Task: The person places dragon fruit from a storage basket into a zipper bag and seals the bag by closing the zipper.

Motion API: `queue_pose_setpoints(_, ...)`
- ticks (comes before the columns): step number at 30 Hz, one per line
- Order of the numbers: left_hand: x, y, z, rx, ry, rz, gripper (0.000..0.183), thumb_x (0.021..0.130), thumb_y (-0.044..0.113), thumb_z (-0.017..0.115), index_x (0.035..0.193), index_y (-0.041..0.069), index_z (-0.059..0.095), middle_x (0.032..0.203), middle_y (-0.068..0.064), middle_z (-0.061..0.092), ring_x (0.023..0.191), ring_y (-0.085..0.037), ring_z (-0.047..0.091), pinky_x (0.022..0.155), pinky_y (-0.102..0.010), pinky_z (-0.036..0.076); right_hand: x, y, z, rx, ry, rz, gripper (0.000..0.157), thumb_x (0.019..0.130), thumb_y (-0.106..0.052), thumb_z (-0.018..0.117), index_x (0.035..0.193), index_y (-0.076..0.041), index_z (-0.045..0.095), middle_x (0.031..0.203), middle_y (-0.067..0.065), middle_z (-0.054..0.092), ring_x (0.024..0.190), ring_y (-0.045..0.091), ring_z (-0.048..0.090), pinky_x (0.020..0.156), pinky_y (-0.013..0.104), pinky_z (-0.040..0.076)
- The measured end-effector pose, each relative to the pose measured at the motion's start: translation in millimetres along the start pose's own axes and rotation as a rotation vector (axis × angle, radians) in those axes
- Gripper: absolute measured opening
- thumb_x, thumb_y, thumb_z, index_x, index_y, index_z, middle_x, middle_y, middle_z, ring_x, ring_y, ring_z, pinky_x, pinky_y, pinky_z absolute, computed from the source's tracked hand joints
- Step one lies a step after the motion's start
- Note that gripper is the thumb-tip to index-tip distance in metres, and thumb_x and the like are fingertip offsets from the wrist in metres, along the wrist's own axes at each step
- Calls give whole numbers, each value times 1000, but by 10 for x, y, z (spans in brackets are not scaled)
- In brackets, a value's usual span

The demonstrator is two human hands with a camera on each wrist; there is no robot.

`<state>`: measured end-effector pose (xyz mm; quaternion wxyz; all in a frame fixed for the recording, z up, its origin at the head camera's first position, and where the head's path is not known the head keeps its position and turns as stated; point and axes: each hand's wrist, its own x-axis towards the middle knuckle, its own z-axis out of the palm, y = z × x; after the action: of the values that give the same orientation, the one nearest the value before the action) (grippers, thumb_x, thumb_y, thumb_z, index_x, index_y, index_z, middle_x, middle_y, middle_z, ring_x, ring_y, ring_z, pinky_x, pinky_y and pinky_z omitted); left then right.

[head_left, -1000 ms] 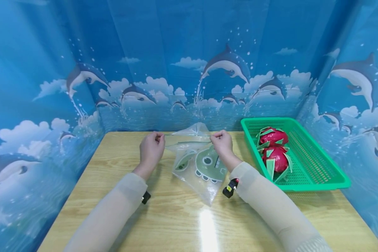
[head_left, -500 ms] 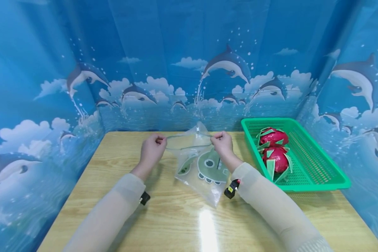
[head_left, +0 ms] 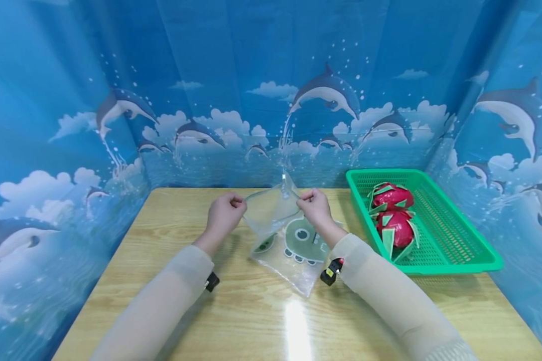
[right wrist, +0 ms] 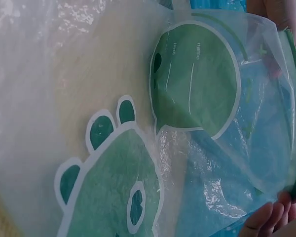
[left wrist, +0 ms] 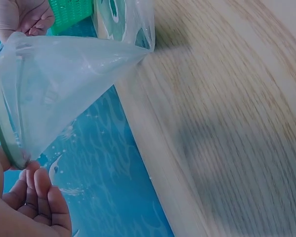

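Note:
A clear zip bag with a green cartoon dinosaur print lies partly on the table, its mouth lifted and spread apart between both hands. My left hand pinches the left end of the green-edged rim between thumb and fingertips. At the other end, my right hand pinches the rim too. The left wrist view shows the bag's side stretched from the left fingers. In the right wrist view, the printed green label with "name" and "time" is visible. Nothing shows inside the bag.
To the right stands a green plastic basket holding two red dragon fruits with green leaves. The wooden table ends at the back against a blue dolphin-print curtain.
The rim has gone from a narrow slit to a wide opening. My left hand has shifted slightly right and lower, while the right hand stays almost in place.

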<state>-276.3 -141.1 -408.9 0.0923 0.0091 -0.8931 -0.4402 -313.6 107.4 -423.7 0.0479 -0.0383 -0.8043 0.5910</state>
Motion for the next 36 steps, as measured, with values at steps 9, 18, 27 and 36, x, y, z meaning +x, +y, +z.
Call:
queue_pose_setpoints(9,26,25,45,2,-6,-24,22,98,32,62,103,13,71,91,-3,67,76,-19,62,66,-35,52,-20,-19,-3,-29,-42,-9,12,85,1,64,93,-3,57,76,2,54,63,13,50,56,23,45)
queue_pose_setpoints(18,16,11,67,11,88,74,21,98,29,62,92,12,71,81,-2,67,67,-18,60,63,-35,51,-25,-16,-11,-101,-73,-26,11,86,0,66,92,-3,57,77,3,54,68,15,51,59,25,45)
queue_pose_setpoints(27,-20,7,112,-4,137,159,18,97,24,63,87,11,71,77,-1,65,66,-17,59,65,-34,52,-3,6,-6,-132,-110,6,10,89,-5,64,95,-3,57,76,3,54,63,14,50,55,25,44)
queue_pose_setpoints(36,-58,41,193,-3,201,239,15,94,18,65,82,10,70,72,-1,64,64,-16,59,64,-34,52,-31,-64,-50,-115,-185,46,17,95,-13,65,105,-3,57,82,4,55,65,13,50,56,25,44)
